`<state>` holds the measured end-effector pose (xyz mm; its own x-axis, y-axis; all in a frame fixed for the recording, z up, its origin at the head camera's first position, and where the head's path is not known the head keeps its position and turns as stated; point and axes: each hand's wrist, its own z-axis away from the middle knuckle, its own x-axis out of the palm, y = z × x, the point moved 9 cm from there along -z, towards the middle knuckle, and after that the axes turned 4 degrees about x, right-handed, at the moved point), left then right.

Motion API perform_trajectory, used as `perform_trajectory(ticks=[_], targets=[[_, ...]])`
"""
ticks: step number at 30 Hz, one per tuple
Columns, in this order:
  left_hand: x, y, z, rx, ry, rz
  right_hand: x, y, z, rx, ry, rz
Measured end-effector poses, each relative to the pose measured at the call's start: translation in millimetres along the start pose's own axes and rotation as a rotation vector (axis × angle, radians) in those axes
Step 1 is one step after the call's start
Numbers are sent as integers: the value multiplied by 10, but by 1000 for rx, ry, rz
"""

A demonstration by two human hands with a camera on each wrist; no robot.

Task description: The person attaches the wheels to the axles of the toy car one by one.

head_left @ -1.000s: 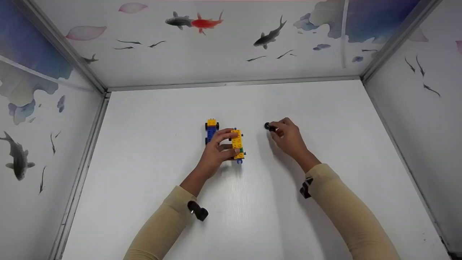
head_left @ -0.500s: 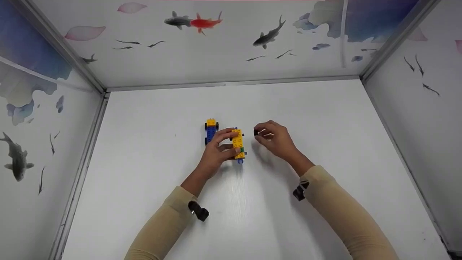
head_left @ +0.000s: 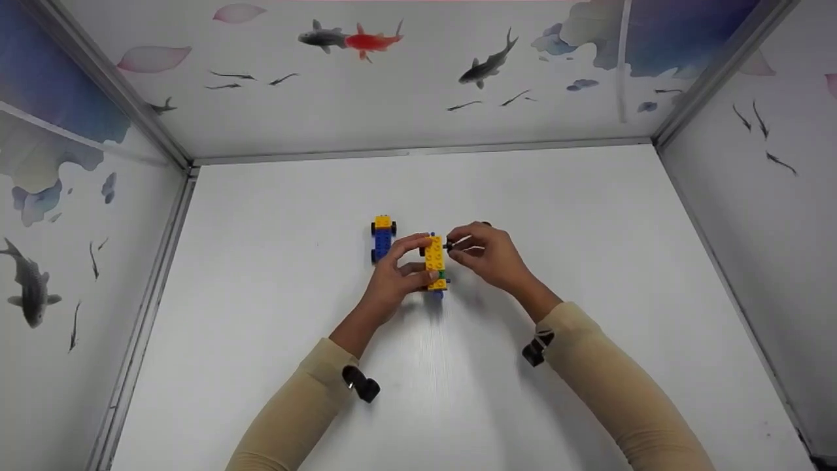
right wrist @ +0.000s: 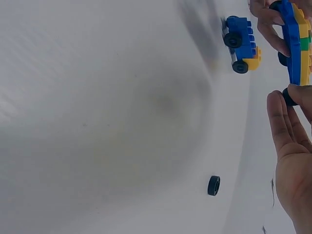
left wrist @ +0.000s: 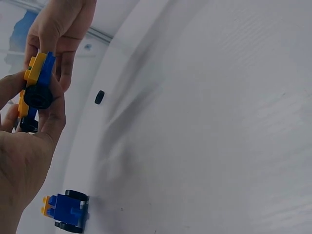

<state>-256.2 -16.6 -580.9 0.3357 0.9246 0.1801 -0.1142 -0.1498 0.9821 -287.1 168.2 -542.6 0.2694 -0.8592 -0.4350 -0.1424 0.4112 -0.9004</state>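
My left hand (head_left: 382, 288) grips a yellow and blue toy brick car (head_left: 434, 261), which has a green piece and is raised off the table. Black wheels (left wrist: 38, 97) sit on its left side in the left wrist view. With thumb and fingertips, my right hand (head_left: 494, 261) pinches a small black wheel (right wrist: 288, 97) against the car's right side, at an axle stub. Whether the wheel is seated on the stub is hidden by the fingers. Nearer the front, another stub (head_left: 448, 280) on that side is bare.
A second blue and yellow toy car (head_left: 382, 241) with black wheels stands on the white table (head_left: 274, 294), just beyond my left hand. One loose black wheel (right wrist: 213, 185) lies on the table behind my right hand. Printed walls (head_left: 418, 85) enclose the table's back and sides.
My right hand has picked up a wheel and moved left with it to the car's side. The other loose wheel stays behind. My left hand has barely shifted, still holding the car.
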Motion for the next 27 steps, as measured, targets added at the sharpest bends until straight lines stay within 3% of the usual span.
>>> perform_trajectory(ticks=[13, 27], targets=[[-10, -41, -14, -3, 8, 2, 15, -21, 17, 2, 1, -15], [-29, -43, 10, -53, 61, -26, 16, -43, 15, -18, 19, -24]])
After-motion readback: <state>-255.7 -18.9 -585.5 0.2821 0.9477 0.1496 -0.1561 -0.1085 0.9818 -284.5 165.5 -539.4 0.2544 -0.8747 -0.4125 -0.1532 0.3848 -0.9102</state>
